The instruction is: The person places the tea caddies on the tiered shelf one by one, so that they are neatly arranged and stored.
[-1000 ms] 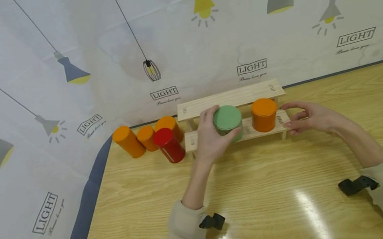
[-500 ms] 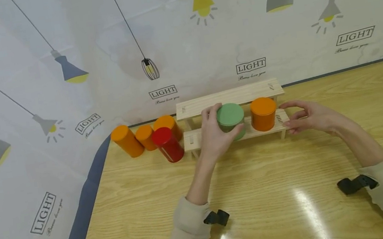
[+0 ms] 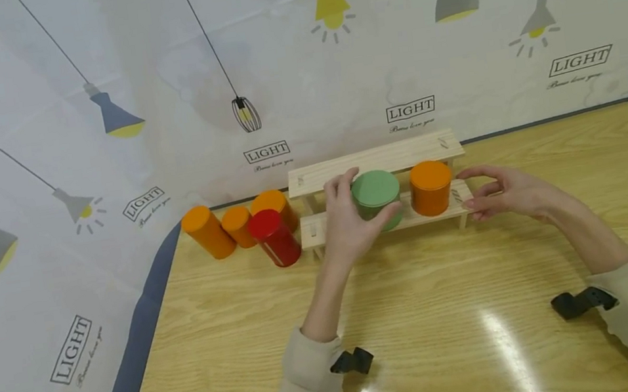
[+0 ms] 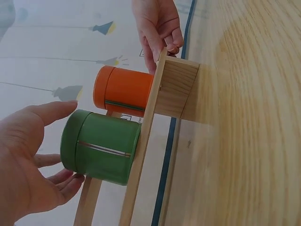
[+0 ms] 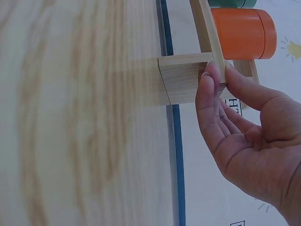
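My left hand (image 3: 348, 221) curves round a green round tin (image 3: 377, 195), thumb on the near side and fingers on the far side. Upright on the lower step of a two-step wooden shelf (image 3: 332, 177), the tin stands left of an orange tin (image 3: 431, 188). In the left wrist view, the green tin (image 4: 101, 148) meets the board with its base, and the orange tin (image 4: 123, 89) is just beyond. At the lower step's right end, my right hand (image 3: 507, 194) pinches the board's edge between thumb and fingers. The right wrist view shows that hand (image 5: 249, 136) gripping the board's corner.
Left of the shelf stand a red cylindrical tin (image 3: 275, 237), a tall orange tin (image 3: 208, 232), a small orange tin (image 3: 239, 227) and a wider orange tin (image 3: 279, 206). A printed cloth wall (image 3: 310, 77) closes off the back of the wooden table (image 3: 425, 314).
My left hand and the green tin have shifted slightly right, nearer the orange tin; in the last half second they barely move. My right hand stays at the shelf's end.
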Available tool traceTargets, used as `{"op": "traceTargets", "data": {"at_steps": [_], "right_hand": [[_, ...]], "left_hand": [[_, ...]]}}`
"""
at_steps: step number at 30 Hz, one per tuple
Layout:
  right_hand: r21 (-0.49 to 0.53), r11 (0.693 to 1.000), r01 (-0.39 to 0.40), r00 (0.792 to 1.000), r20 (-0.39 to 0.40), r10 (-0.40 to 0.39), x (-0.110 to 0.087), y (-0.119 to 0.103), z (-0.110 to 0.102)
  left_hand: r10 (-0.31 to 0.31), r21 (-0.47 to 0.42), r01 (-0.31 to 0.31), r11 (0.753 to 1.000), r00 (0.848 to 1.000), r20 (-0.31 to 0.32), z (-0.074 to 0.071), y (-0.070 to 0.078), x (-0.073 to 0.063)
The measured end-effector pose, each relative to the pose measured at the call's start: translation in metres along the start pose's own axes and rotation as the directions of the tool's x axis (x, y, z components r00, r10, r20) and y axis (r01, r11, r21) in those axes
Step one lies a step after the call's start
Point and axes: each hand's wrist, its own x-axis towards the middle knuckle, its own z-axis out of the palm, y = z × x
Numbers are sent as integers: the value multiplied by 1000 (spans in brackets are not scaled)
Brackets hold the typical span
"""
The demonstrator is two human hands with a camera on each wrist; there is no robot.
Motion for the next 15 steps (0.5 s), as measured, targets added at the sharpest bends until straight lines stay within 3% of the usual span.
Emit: {"op": "traceTargets", "data": {"at_steps": [8,15], "right_hand": [[8,1000,0,1000,0,0,1,1,0],[12,1000,0,1000,-4,0,0,2,0]], "left_hand": [[90,-12,-91,996,995,-43,-17,2,-3],[128,-35,-132,991,987,-98,-33,-7,-8]]}}
